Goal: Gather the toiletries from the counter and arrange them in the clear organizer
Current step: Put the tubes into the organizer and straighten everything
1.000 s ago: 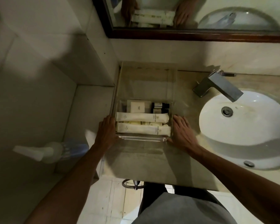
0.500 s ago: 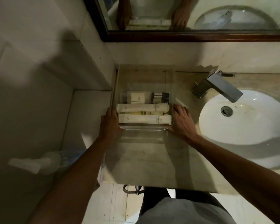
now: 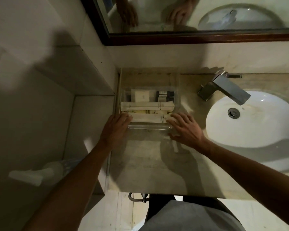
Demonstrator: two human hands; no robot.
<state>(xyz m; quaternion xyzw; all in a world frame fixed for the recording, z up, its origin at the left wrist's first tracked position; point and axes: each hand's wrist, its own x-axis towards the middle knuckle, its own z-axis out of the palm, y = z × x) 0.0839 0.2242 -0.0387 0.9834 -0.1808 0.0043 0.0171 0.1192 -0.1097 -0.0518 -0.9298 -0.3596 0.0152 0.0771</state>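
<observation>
The clear organizer (image 3: pixel 148 128) stands on the counter (image 3: pixel 148 164) close to the back wall, left of the sink. Inside lie two long white packets (image 3: pixel 147 105), (image 3: pixel 150 118) with a yellowish packet (image 3: pixel 145 112) between them. Behind these sit a small white box (image 3: pixel 141 96) and small dark bottles (image 3: pixel 165 95). My left hand (image 3: pixel 115 127) rests flat against the organizer's near left corner, fingers reaching over the rim. At the near right corner my right hand (image 3: pixel 185 127) lies with its fingers spread. Neither hand grips anything.
A chrome faucet (image 3: pixel 223 87) and a white basin (image 3: pixel 257 122) lie to the right. The dark-framed mirror (image 3: pixel 190 14) runs above the counter. A tiled wall closes the left side, with a soap dispenser (image 3: pixel 40 172) on it. A metal hook (image 3: pixel 137 197) hangs under the counter's edge.
The organizer has slid away from me toward the back wall. Both hands have shifted from its sides to its near corners, and their fingers have spread.
</observation>
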